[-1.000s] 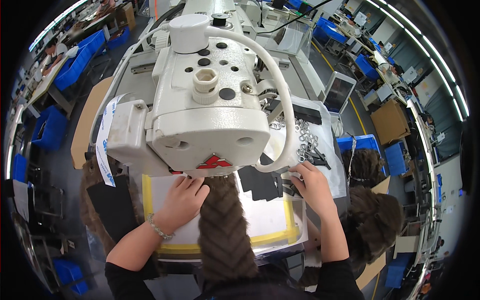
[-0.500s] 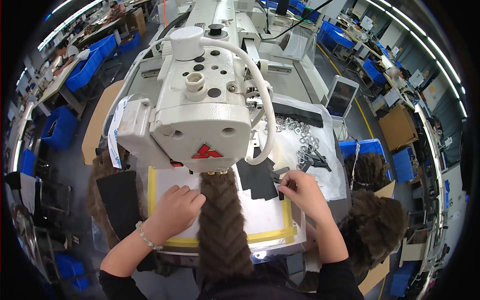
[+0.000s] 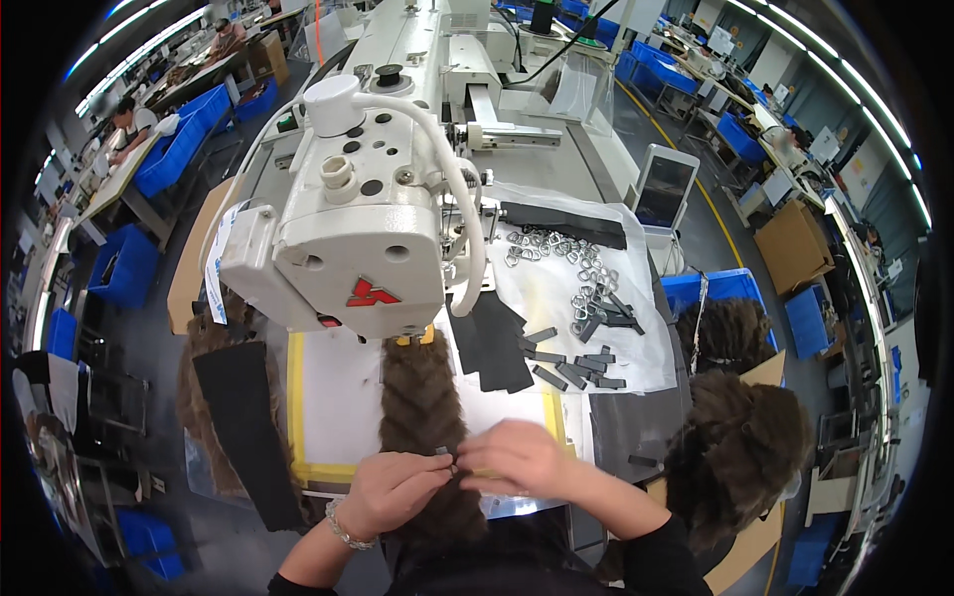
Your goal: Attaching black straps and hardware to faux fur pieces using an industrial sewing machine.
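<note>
My left hand (image 3: 402,487) is closed in a pinch over the brown fur strip (image 3: 421,392), with a small grey strip (image 3: 444,453) at its fingertips. From the right, my right hand (image 3: 519,459) meets it, its slightly blurred fingers bent together at the same spot. What the right fingertips hold is too small to make out. The fur strip runs from under the head of a white sewing machine (image 3: 358,248) towards me, over a white board edged with yellow tape (image 3: 323,471). Short black strips (image 3: 574,372) lie scattered beside black fabric pieces (image 3: 489,343) to the right.
Metal rings (image 3: 593,283) lie on a white sheet (image 3: 646,348) at the right. Fur pieces (image 3: 745,447) are heaped at the far right, before a blue bin (image 3: 711,288). A long black panel (image 3: 243,417) rests on fur at the left. A small screen (image 3: 664,189) stands behind.
My right hand has moved from the black strips leftward and nearer to meet my left hand over the fur. My left hand has come nearer and right. The whole view has shifted.
</note>
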`<state>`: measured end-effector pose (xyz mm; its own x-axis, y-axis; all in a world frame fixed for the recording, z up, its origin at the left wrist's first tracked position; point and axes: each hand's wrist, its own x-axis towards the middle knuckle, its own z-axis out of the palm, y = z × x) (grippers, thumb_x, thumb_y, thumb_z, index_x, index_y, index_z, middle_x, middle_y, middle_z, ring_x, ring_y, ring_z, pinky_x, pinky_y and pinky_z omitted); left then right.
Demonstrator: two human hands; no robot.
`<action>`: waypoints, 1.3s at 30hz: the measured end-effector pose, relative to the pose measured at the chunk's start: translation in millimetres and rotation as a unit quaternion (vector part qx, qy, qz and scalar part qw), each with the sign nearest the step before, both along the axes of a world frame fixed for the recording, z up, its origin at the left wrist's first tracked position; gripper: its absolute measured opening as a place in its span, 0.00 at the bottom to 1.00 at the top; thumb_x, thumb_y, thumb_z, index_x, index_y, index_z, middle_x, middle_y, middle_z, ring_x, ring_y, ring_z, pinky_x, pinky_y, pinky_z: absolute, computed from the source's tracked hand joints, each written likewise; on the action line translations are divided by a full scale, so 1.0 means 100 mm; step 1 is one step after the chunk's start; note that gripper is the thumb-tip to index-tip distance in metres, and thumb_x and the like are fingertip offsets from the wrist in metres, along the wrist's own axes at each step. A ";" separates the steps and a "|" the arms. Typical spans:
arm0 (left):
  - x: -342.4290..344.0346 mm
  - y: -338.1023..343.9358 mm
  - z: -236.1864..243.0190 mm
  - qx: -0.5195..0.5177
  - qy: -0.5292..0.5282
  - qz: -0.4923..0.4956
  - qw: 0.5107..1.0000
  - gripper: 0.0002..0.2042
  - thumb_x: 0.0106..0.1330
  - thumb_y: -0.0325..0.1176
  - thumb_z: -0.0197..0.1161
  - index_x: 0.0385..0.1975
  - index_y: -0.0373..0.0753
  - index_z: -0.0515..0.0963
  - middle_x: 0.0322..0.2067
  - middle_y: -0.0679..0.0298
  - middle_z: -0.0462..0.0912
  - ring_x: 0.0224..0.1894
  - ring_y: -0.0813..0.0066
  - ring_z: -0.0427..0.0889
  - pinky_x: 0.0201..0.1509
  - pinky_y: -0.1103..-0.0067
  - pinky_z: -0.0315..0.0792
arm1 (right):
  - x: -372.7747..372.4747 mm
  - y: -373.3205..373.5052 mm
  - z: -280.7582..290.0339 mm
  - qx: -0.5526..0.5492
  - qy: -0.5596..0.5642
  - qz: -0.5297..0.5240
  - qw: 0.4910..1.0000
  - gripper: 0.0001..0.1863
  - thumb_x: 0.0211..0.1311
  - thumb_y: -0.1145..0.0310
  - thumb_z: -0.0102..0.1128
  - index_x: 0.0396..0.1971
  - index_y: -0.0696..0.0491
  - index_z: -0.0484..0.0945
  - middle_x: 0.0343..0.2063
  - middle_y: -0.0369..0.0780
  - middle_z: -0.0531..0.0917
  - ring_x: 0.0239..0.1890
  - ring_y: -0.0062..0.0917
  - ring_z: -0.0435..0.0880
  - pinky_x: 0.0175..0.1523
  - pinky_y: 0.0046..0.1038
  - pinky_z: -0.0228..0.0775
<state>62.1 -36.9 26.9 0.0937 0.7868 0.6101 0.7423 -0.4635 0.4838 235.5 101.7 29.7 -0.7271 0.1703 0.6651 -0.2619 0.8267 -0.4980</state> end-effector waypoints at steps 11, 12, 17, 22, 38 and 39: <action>0.13 -0.13 -0.08 0.051 -0.011 0.055 0.997 0.06 0.49 0.22 0.70 0.25 0.38 0.80 0.30 0.61 0.85 0.28 0.69 0.84 0.28 0.79 0.77 | 0.68 1.96 -0.23 -0.092 -0.248 -0.409 0.873 0.10 0.48 0.75 0.67 0.32 0.60 0.81 0.31 0.46 0.80 0.34 0.40 0.81 0.41 0.33 0.73; 0.13 -0.14 -0.08 0.050 -0.013 0.061 0.997 0.06 0.49 0.22 0.70 0.24 0.39 0.80 0.29 0.62 0.85 0.28 0.68 0.84 0.28 0.79 0.77 | 0.66 2.00 -0.28 -0.094 -0.232 -0.406 0.879 0.10 0.47 0.75 0.68 0.31 0.61 0.80 0.30 0.47 0.80 0.33 0.38 0.81 0.40 0.32 0.73; 0.15 -0.15 -0.07 0.044 -0.021 0.074 0.996 0.06 0.48 0.22 0.71 0.23 0.38 0.80 0.28 0.62 0.84 0.28 0.68 0.84 0.28 0.79 0.77 | 0.63 2.13 -0.39 -0.135 -0.250 -0.407 0.868 0.10 0.49 0.73 0.69 0.30 0.62 0.80 0.29 0.45 0.81 0.31 0.31 0.81 0.39 0.29 0.72; 0.16 -0.16 -0.08 0.036 -0.024 0.065 0.997 0.06 0.48 0.22 0.71 0.24 0.38 0.80 0.28 0.62 0.84 0.28 0.68 0.84 0.29 0.78 0.77 | 0.64 2.26 -0.39 -0.166 -0.309 -0.404 0.845 0.11 0.49 0.71 0.71 0.29 0.61 0.80 0.27 0.41 0.81 0.29 0.23 0.78 0.37 0.25 0.71; 0.02 -0.19 -0.04 0.107 0.019 0.093 0.990 0.07 0.48 0.22 0.67 0.28 0.34 0.82 0.32 0.57 0.84 0.34 0.64 0.85 0.33 0.78 0.81 | -0.20 0.57 0.21 -0.379 -0.246 -0.115 0.884 0.08 0.54 0.80 0.65 0.35 0.60 0.79 0.25 0.38 0.85 0.29 0.15 0.83 0.36 0.19 0.75; 0.05 -0.14 -0.03 0.130 0.023 0.071 0.989 0.07 0.48 0.23 0.66 0.29 0.34 0.82 0.32 0.56 0.84 0.34 0.63 0.86 0.34 0.78 0.81 | -0.21 0.40 0.22 -0.343 -0.251 -0.098 0.900 0.09 0.54 0.80 0.66 0.36 0.59 0.79 0.26 0.39 0.85 0.30 0.16 0.84 0.36 0.19 0.76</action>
